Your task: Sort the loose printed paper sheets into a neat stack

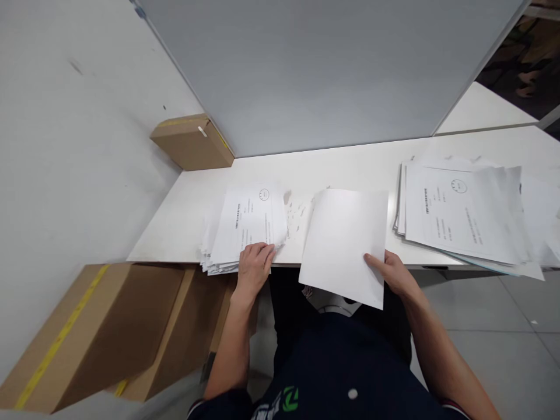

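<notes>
My right hand (389,269) grips the lower right edge of a blank white sheet of paper (345,233), thumb on top and fingers underneath. That sheet overhangs the table's front edge; whether it is one page or several I cannot tell. My left hand (254,265) rests at the near right corner of a stack of printed papers (245,224), its fingers pinched on the corner of the top sheet, which curls up a little. A round stamp-like mark and lines of print show on that top sheet.
Another, looser printed stack (464,213) lies on the white table (350,169) at the right, partly past the front edge. A small cardboard box (192,143) stands at the back left corner. Larger cartons (118,326) sit below left. A grey panel (324,70) rises behind the table.
</notes>
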Demonstrator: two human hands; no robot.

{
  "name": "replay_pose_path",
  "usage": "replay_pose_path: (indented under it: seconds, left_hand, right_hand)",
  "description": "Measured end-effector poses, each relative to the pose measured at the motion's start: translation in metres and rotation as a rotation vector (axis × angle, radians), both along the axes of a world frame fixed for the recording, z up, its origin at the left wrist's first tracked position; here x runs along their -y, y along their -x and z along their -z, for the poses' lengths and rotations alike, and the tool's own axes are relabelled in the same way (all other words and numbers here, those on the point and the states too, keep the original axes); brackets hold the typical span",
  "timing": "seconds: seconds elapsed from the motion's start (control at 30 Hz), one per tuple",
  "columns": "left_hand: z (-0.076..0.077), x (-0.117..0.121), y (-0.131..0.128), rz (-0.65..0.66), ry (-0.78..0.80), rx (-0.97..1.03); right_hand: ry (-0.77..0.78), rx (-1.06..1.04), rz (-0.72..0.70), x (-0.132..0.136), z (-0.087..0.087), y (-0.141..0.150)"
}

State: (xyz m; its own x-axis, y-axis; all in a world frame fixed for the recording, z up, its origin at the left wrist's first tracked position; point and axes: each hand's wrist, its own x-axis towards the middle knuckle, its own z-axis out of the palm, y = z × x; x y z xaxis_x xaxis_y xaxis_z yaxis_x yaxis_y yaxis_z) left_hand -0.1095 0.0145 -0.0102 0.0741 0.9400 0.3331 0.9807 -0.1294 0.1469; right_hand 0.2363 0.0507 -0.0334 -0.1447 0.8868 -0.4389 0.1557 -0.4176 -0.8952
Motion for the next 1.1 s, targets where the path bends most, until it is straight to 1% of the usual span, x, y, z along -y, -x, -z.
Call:
replay_pose_path:
  seconds: [0.07, 0.13, 0.27, 0.37, 0.47, 0.57, 0.6, 0.67, 0.7, 0.73, 0.8, 0.83, 0.9, 1.0, 1.1]
  left_hand:
    - [0.000, 0.000, -0.003, 0.009, 0.002, 0.091]
    - [-0.001, 0.000, -0.005, -0.018, -0.005, 0.220]
    - [-0.008, -0.001, -0.008, -0.149, -0.005, 0.514]
    - [-0.011, -0.002, -0.008, -0.257, -0.001, 0.681]
    - [-0.011, -0.005, -0.006, -0.346, 0.008, 0.799]
    - [-0.013, -0.005, -0.004, -0.371, -0.001, 0.881]
    - [-0.014, -0.005, -0.004, -0.377, -0.035, 0.893]
    - [-0.019, -0.003, -0.010, -0.364, -0.162, 0.881]
    - [-0.021, -0.002, -0.016, -0.325, -0.233, 0.861]
    - [-0.023, -0.001, -0.023, -0.256, -0.289, 0.832]
    - [-0.025, 0.002, -0.043, -0.053, -0.336, 0.744]
    - [-0.025, 0.003, -0.055, 0.054, -0.329, 0.688]
    - [-0.022, 0.006, -0.081, 0.226, -0.304, 0.580]
    - [-0.011, 0.010, -0.119, 0.395, -0.270, 0.522]
    - [0.001, 0.016, -0.146, 0.512, -0.199, 0.510]
  right_hand:
    - [-0.002, -0.005, 0.004, 0.000, 0.001, 0.000]
    - [-0.008, -0.017, 0.013, 0.000, 0.003, 0.001]
    - [-0.009, -0.022, 0.011, 0.000, 0.005, 0.000]
    - [-0.006, -0.016, 0.004, 0.000, 0.005, 0.000]
    - [-0.003, -0.014, -0.003, 0.000, 0.002, 0.001]
    - [0.008, -0.019, 0.003, 0.001, -0.001, 0.001]
    - [0.012, -0.026, 0.007, 0.001, -0.002, 0.002]
    - [0.016, -0.045, 0.024, 0.001, -0.003, 0.003]
    - [0.014, -0.059, 0.031, 0.001, -0.003, 0.003]
    - [0.012, -0.076, 0.034, 0.002, -0.004, 0.003]
    - [0.008, -0.110, 0.034, 0.002, -0.004, 0.004]
    - [0.007, -0.125, 0.034, 0.003, -0.004, 0.004]
    - [0.011, -0.142, 0.042, 0.003, -0.003, 0.005]
    - [0.034, -0.140, 0.109, 0.004, -0.003, 0.007]
    - [0.049, -0.140, 0.165, 0.004, -0.006, 0.008]
